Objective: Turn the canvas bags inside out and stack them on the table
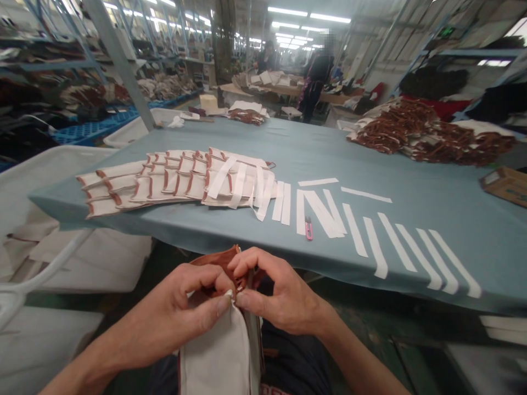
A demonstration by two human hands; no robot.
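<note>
A cream fabric piece with brown trim (216, 351), perhaps a bag, hangs over my lap. My left hand (201, 302) pinches its top edge between thumb and fingers. Right beside it, my right hand (274, 291) pinches the same edge from the other side, so the fingertips of both hands nearly meet. Brown material (218, 257) shows behind the fingers. What exactly lies between the fingertips is too small to make out. On the table ahead lie pink-handled thread snips (308, 227), near several white strips (323, 214).
The blue-green covered table (313, 148) bears overlapping cream pieces with brown edging (177, 178) on the left. A brown and cream heap (432, 131) and a cardboard box (500, 185) are on the right. White bins (45, 164) stand at left. A person (315, 77) stands farther back.
</note>
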